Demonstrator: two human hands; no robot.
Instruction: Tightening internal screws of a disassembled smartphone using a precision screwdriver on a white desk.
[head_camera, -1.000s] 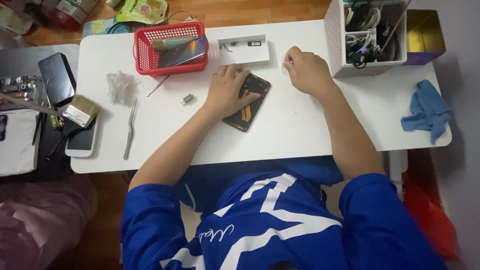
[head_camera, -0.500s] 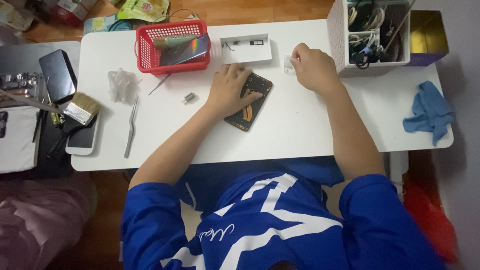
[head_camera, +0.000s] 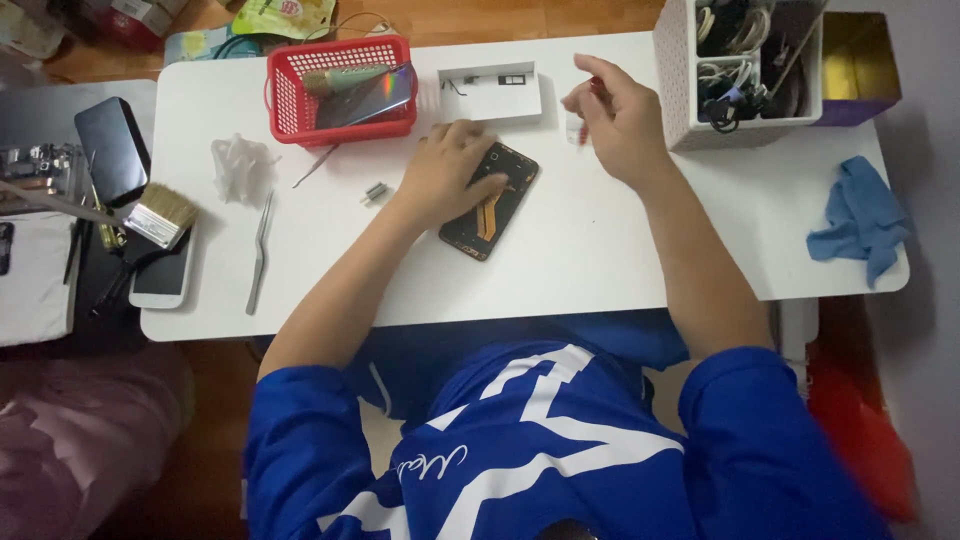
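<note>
**One opened phone under the left hand, a small tool raised in the right**

Nearest the camera is the person's blue shirt (head_camera: 520, 450) with white markings, and two bare forearms reaching out over the white table (head_camera: 600, 260).

The left hand (head_camera: 450, 170) lies flat, fingers spread narrow, pressing on the upper end of one opened phone (head_camera: 490, 200). The phone rests face down and tilted on the table's middle, its dark inside and an orange strip showing. The right hand (head_camera: 620, 120) is lifted just above the table, fingers pinched together on one small reddish tool (head_camera: 597, 90); what kind of tool cannot be told.

To the left on the table lie one pair of metal tweezers (head_camera: 260, 250), one small metal part (head_camera: 375, 192) near the left hand, one crumpled clear wrapper (head_camera: 240, 165), and one thin probe (head_camera: 315, 165) beside the basket. At the left edge, one paintbrush (head_camera: 160, 215) rests over one white phone (head_camera: 165, 275), and one dark phone (head_camera: 112, 148) lies beyond them.

At the right edge sits one blue cloth (head_camera: 860, 220).

Along the far side stand one red basket (head_camera: 290, 100) holding a shiny phone panel (head_camera: 365, 98), one white open box (head_camera: 490, 95) just beyond the left hand, and one white bin (head_camera: 680, 90) filled with cables, close by the right hand.
</note>
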